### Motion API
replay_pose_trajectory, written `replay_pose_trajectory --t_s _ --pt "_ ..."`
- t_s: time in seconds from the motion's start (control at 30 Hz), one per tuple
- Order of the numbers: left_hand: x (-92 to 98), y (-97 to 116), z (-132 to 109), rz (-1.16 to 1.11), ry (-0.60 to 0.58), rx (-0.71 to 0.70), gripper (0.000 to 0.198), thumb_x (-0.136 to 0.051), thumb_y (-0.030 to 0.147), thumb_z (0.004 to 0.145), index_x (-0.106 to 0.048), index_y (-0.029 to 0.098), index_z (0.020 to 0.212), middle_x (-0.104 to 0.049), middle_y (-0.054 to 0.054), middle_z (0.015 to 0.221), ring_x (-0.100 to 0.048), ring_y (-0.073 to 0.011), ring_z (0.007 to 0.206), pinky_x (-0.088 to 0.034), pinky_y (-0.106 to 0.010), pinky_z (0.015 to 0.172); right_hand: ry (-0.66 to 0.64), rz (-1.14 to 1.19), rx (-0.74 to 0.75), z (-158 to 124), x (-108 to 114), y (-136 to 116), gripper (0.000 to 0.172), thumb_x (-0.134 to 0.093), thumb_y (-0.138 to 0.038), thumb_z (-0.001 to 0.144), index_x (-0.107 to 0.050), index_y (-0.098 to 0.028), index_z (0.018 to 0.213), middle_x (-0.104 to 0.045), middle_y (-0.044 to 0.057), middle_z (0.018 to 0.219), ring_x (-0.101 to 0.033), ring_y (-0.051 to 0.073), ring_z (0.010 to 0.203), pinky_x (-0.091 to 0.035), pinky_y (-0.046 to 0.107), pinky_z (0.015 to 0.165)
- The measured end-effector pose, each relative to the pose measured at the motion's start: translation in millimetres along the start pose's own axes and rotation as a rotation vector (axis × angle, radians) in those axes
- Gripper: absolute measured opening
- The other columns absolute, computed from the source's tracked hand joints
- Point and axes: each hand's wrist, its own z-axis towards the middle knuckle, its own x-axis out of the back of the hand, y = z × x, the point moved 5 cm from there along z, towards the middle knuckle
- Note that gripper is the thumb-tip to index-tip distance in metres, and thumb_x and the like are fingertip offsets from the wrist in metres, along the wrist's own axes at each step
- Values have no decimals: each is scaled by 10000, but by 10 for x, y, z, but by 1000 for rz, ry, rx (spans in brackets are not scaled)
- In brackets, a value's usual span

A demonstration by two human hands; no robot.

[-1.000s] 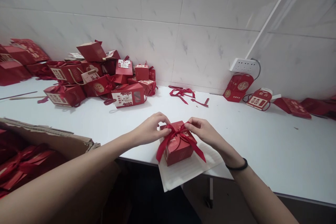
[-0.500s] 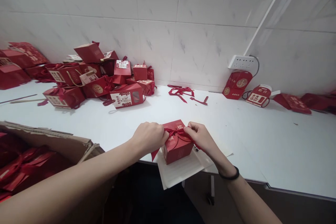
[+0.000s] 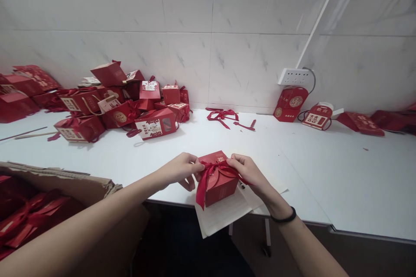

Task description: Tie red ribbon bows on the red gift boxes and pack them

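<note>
A red gift box (image 3: 221, 188) with gold print sits upright near the table's front edge. Across its top runs a red ribbon (image 3: 202, 186), tied in a bow, with one tail hanging down the left front. My left hand (image 3: 183, 169) pinches the ribbon at the bow's left side between thumb and forefinger, its other fingers loosely bent by the box. On the right, my right hand (image 3: 247, 172) is closed on the bow's other side, with a ribbon end showing under the fingers. Under the box lie white paper sheets (image 3: 221, 218), reaching past the table edge.
A cardboard box (image 3: 94, 181) with red gift boxes inside stands at the lower left. Many red gift boxes (image 3: 118, 112) are heaped at the back left. Loose ribbon pieces (image 3: 224, 116) lie by the wall. A power strip (image 3: 294, 76) hangs above more boxes (image 3: 290, 104) at right.
My left hand has loosened from a fist into a pinch, and the ribbon tail now hangs down the front of the box. The right hand stays at the bow. The view tilts slightly.
</note>
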Motion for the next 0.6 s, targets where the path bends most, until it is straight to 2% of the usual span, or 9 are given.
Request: replay_pose_trajectory --t_s 0.1,0.2,0.27,0.33,0.37,0.4,0.47,0.53,0.6 --pt "20 11 -22 23 -49 12 216 -499 365 712 -537 153 701 -589 5 666 -565 -110 503 -483 -245 512 -38 53 -29 -12 -24 36 354 -535 -443 709 -353 -180 555 -361 -48 555 -314 83 511 -221 221 485" --pt "143 -21 -50 249 1 62 241 -466 373 718 -540 146 686 -620 -41 713 -590 -155 542 -489 -287 529 -79 -22 -68 -47 19 66 375 -526 -475 715 -348 -184 559 -350 -48 551 -311 87 508 -216 227 482" --pt "275 5 -84 502 162 40 294 -444 420 737 -538 147 679 -626 -74 716 -599 -201 595 -487 -335 573 -63 -104 -69 -57 131 80 391 -497 -502 731 -350 -186 554 -344 -47 539 -311 92 503 -221 234 485" --pt "340 129 -142 696 374 -120 353 -416 475 767 -549 148 764 -624 -102 807 -597 -236 719 -481 -374 671 20 -192 -46 -31 304 102 417 -453 -532 750 -344 -190 539 -346 -43 522 -321 100 500 -243 242 496" --pt "308 205 -173 751 439 -246 379 -410 492 779 -550 147 849 -611 -113 901 -585 -243 809 -472 -381 738 72 -248 -39 -7 392 123 426 -435 -544 755 -343 -193 533 -350 -42 515 -330 105 500 -257 246 503" --pt "233 269 -197 787 452 -374 411 -422 504 780 -538 147 947 -581 -125 1009 -561 -249 906 -456 -383 802 112 -313 -33 24 466 152 427 -426 -551 754 -348 -195 533 -359 -39 511 -346 111 502 -271 249 510" --pt "-7 336 -209 869 375 -574 539 -490 529 745 -470 153 1131 -483 -148 1193 -476 -279 1079 -416 -402 893 116 -447 -16 88 532 224 396 -439 -544 739 -389 -196 557 -413 -27 527 -400 130 521 -307 256 525" --pt "-240 325 -183 989 326 -644 738 -569 569 671 -378 160 1255 -402 -175 1283 -393 -344 1163 -381 -470 923 2 -534 8 122 480 314 334 -463 -515 726 -449 -195 632 -507 -2 582 -481 161 563 -357 266 546" --pt "-381 276 -137 1040 344 -622 809 -578 569 665 -311 150 1304 -406 -180 1275 -413 -353 1131 -381 -492 909 -150 -574 37 102 372 396 279 -487 -473 724 -491 -194 740 -588 25 659 -551 194 613 -411 279 566"
